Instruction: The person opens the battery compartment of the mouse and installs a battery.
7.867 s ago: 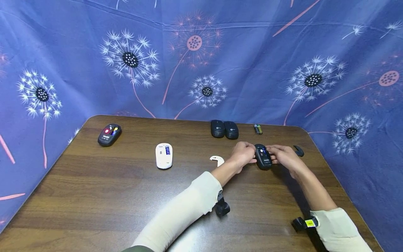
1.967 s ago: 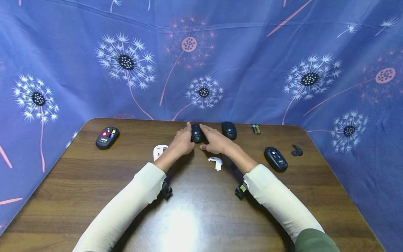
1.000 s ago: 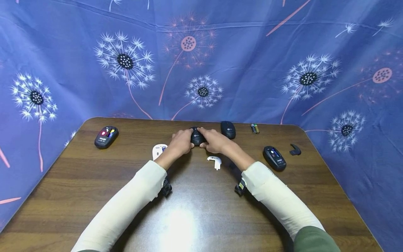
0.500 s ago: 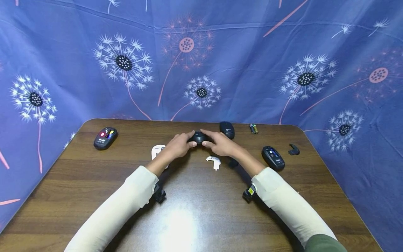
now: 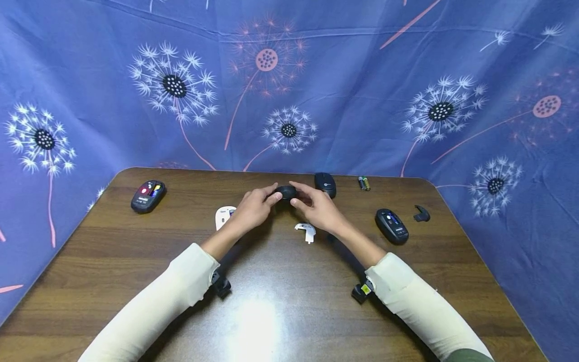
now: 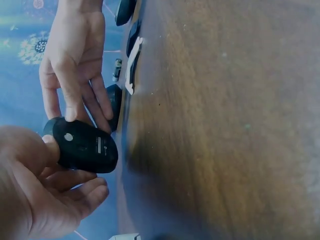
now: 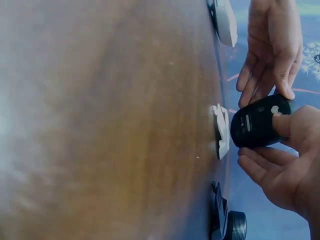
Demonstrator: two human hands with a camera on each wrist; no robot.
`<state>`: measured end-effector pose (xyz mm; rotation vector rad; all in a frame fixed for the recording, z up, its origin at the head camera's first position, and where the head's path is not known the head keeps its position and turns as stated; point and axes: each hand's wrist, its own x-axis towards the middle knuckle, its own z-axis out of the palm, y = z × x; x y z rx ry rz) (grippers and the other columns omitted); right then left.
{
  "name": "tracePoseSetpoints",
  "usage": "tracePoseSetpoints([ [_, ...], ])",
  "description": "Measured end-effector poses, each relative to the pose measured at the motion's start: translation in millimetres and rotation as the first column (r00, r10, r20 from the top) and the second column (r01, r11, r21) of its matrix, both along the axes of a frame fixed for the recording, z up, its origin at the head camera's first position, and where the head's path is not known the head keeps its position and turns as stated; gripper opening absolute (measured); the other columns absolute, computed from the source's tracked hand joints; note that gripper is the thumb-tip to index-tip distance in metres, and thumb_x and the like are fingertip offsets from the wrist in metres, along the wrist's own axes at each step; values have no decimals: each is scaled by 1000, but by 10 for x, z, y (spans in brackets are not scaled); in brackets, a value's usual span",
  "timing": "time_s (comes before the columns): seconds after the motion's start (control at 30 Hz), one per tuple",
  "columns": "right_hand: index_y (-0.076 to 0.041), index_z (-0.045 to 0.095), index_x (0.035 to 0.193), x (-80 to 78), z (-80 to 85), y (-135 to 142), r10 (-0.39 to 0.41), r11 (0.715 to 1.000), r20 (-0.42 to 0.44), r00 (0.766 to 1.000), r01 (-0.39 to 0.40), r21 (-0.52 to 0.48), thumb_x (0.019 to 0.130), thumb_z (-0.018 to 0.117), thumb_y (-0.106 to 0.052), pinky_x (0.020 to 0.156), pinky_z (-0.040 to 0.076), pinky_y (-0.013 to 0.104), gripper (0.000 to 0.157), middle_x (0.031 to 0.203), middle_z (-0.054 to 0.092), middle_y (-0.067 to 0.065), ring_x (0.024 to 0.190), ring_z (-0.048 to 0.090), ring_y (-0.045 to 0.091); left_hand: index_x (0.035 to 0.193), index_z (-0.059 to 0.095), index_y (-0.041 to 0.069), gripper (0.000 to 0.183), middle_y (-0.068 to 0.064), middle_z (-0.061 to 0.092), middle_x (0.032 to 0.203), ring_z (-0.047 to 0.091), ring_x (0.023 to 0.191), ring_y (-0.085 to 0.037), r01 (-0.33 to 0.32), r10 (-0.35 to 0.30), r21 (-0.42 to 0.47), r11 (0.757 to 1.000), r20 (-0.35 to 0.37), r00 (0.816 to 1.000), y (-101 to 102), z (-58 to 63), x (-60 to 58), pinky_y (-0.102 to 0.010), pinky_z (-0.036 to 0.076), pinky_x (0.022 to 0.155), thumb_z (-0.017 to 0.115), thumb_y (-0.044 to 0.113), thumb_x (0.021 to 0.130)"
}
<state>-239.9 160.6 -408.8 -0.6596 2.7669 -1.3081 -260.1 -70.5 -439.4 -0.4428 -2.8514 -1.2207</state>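
Note:
Between both hands, a black computer mouse (image 5: pixel 286 192) is held tipped up near the table's back edge. Its underside, with a pale round spot and a small label, faces the wrist cameras. My left hand (image 5: pixel 252 207) pinches one side, the thumb on the underside in the left wrist view. My right hand (image 5: pixel 322 208) grips the other side, its thumb likewise on the underside in the right wrist view. The mouse's battery door appears closed. A second black mouse (image 5: pixel 325 185) lies upright just beyond my right hand. Nearer me is a white battery cover (image 5: pixel 306 232).
A white mouse (image 5: pixel 223 216), partly behind my left hand, lies upturned. Upturned black mice with open battery bays sit at far left (image 5: pixel 148 196) and right (image 5: pixel 391 226). A black cover (image 5: pixel 421 213) and two batteries (image 5: pixel 364 183) lie on the wooden table (image 5: pixel 190 301).
Both hands left the right-hand upturned mouse and took hold of one of the two back mice. That mouse moved left, then tipped up from lying flat, its underside turning toward me.

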Motion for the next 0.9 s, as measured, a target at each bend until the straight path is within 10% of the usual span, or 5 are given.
tracePoseSetpoints([
  [0.27,-13,60,163,59,26,-11,-8,1000,-54,999,9,28,112,71,-20,105,67,53,52,132,81,18,115,81,31,165,58,11,53,-16,61,165,54,159,-40,-55,52,80,995,45,998,43,376,330,-61,43,136,48,40,122],
  [0.43,-10,60,162,75,41,-3,-6,1000,-15,1000,6,3,114,68,-18,97,68,49,50,122,83,18,108,82,31,164,60,11,51,-18,70,156,65,149,-38,-66,58,127,990,72,996,66,401,391,-59,51,129,47,39,122],
  [0.7,1,54,164,119,39,1,35,992,145,989,-17,-126,117,60,-15,95,73,45,49,122,78,27,105,83,37,162,57,3,50,-22,78,128,82,88,-26,-5,-26,242,970,125,992,57,378,433,-30,66,71,57,29,120],
  [0.9,3,53,163,172,53,32,56,986,232,971,-17,-167,119,58,-16,96,73,45,48,128,76,30,105,82,37,161,57,-2,52,-26,77,127,83,93,-28,65,-107,320,945,118,987,32,360,454,-41,73,72,67,19,114],
])
